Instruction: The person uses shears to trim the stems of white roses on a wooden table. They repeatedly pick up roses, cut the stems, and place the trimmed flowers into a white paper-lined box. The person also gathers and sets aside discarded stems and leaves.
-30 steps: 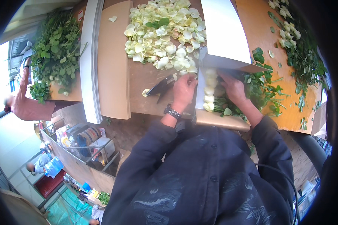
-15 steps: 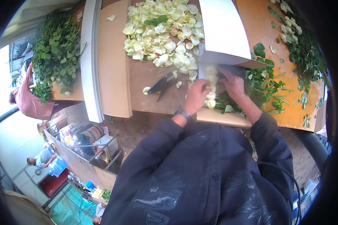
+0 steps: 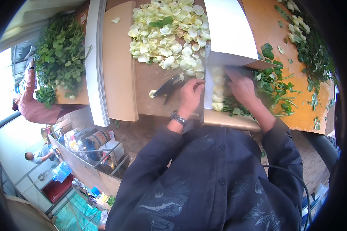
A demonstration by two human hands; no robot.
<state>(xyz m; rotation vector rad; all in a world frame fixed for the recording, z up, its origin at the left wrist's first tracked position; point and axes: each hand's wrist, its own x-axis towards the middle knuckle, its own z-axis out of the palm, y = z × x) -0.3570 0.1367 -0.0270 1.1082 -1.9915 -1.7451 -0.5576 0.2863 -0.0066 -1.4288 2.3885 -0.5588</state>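
White rose heads lie in a column on pale card, their leafy stems running to the right. My left hand is just left of that card, fingers bent and pressed together; what they hold, if anything, is too small to make out. On the other side, my right hand reaches over the stems beside the rose heads, its fingertips blurred and shaded under a raised white sheet. A dark-handled tool lies on the table left of my left hand, its kind unclear.
Loose cream petals are heaped at the table's far middle. Tan cardboard and a white panel stand left, beside piled greenery. More cut roses lie far right. A person in pink works at the left.
My left hand has moved left, away from the rose heads to the card's left side. My right hand stays near the stems, shifted slightly. The person in pink has raised an arm.
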